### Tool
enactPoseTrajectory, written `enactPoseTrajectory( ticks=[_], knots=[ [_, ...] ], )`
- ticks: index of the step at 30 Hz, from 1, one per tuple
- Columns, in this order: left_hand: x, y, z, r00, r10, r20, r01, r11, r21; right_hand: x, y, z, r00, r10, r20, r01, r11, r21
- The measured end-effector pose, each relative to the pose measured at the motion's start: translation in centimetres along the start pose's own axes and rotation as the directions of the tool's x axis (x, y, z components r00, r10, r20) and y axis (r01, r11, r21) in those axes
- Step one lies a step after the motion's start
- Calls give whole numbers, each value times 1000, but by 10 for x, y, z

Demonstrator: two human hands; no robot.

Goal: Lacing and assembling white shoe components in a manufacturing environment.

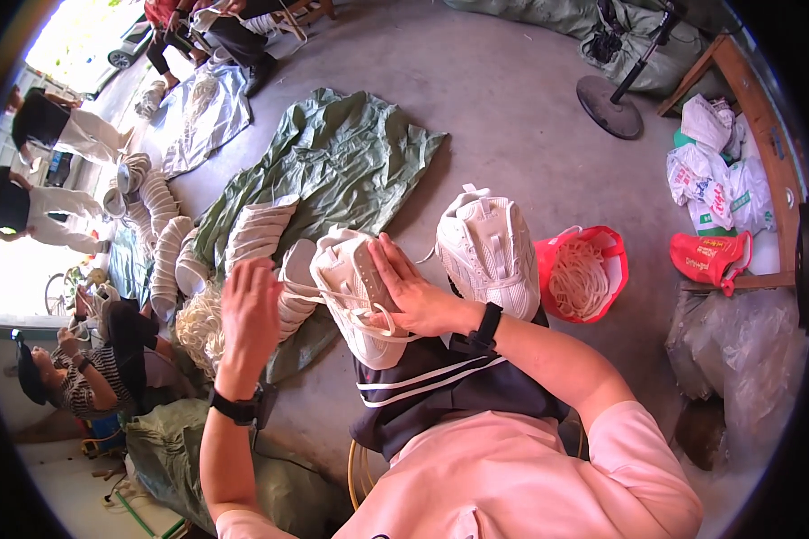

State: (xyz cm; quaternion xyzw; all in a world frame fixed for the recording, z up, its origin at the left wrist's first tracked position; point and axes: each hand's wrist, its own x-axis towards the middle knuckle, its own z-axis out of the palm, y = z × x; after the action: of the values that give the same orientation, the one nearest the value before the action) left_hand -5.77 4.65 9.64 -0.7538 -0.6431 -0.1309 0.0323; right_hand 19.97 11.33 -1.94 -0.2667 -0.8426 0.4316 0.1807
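Note:
A cream-white sneaker (pixel 355 296) rests on my lap, its laces loose across the front. My right hand (pixel 415 292) grips its right side, fingers stretched along the upper and thumb near the laces. To the left of the shoe, my left hand (pixel 250 314) is raised with a pale shoelace (pixel 304 289) running from the sneaker to its curled fingers. The exact grip on the lace is partly hidden. A second matching sneaker (pixel 487 247) sits just right of my right hand, its laces threaded over the tongue.
A red bag (pixel 584 274) of pale laces stands at the right. Stacked shoe parts (pixel 261 234) and a lace pile (pixel 202 328) lie left, by a green tarp (pixel 333 162). Several people sit or stand around the left side. Plastic bags (pixel 719 171) fill a wooden frame (pixel 773 153) far right.

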Motion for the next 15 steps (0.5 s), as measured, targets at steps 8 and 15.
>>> enactPoseTrajectory(
  ticks=[8, 15],
  knots=[
    [-21, -55, -4, 937, -265, -228, 292, 952, 93, 2, 1, 0, 1000, -4, 1, 4, 1000, -3],
    [-10, 29, 21, 993, -72, -88, 49, 969, -244, -1, 3, 0, 1000, 18, -5, -18, 1000, 5]
  ],
)
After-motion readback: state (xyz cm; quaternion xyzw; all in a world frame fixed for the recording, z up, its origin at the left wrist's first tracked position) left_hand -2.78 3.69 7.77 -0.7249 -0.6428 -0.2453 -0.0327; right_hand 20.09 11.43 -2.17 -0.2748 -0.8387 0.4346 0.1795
